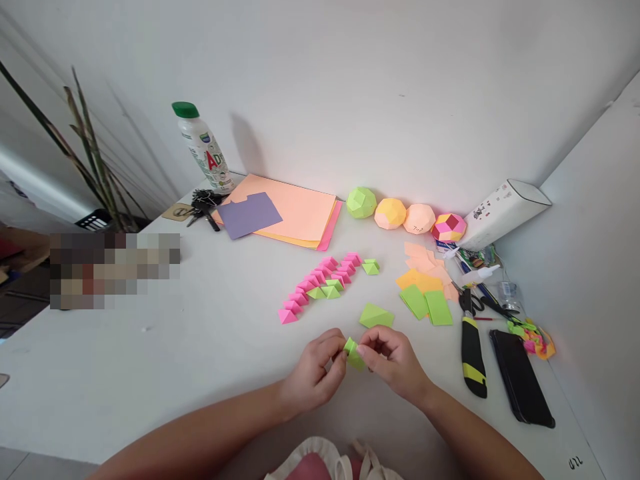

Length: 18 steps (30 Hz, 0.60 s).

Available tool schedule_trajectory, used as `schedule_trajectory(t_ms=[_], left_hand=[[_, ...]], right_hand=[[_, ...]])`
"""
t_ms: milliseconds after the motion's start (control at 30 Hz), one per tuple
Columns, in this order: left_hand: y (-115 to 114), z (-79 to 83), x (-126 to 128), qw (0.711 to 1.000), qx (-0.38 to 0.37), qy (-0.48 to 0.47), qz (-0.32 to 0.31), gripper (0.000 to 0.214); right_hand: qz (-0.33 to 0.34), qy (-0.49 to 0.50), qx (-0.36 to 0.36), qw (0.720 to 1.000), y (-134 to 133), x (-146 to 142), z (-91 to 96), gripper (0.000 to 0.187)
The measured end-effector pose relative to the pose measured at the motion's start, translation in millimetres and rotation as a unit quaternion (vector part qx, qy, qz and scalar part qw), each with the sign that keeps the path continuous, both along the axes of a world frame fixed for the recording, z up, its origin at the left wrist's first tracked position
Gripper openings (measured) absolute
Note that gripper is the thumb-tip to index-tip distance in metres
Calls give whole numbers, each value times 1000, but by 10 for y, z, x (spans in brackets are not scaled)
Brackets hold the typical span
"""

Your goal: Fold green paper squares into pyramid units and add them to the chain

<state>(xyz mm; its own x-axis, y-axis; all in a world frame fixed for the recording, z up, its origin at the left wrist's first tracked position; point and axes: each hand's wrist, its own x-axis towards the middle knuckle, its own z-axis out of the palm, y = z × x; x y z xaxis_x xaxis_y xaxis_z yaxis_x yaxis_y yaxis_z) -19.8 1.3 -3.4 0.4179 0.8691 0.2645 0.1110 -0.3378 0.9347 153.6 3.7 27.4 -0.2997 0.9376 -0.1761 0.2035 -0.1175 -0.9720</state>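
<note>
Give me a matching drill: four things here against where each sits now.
1 small green folded paper piece
2 black-and-yellow utility knife
3 white plastic bottle with green cap
4 purple paper sheet

A on the peach paper stack
B pinched between left hand and right hand
C upright behind the keys
D lying left of the black phone

Pairs: 1-B, 2-D, 3-C, 4-A
</note>
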Motion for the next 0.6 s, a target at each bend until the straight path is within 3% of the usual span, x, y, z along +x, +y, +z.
schedule_trajectory(t_ms=[400,600], left_hand=[[-12,47,-24,999,9,9,-44,30],[-21,13,-3,998,47,34,-30,23]], right_hand=[[-16,-28,22,999,-23,-30,2,16],[-15,-26,19,999,-26,-45,23,17]])
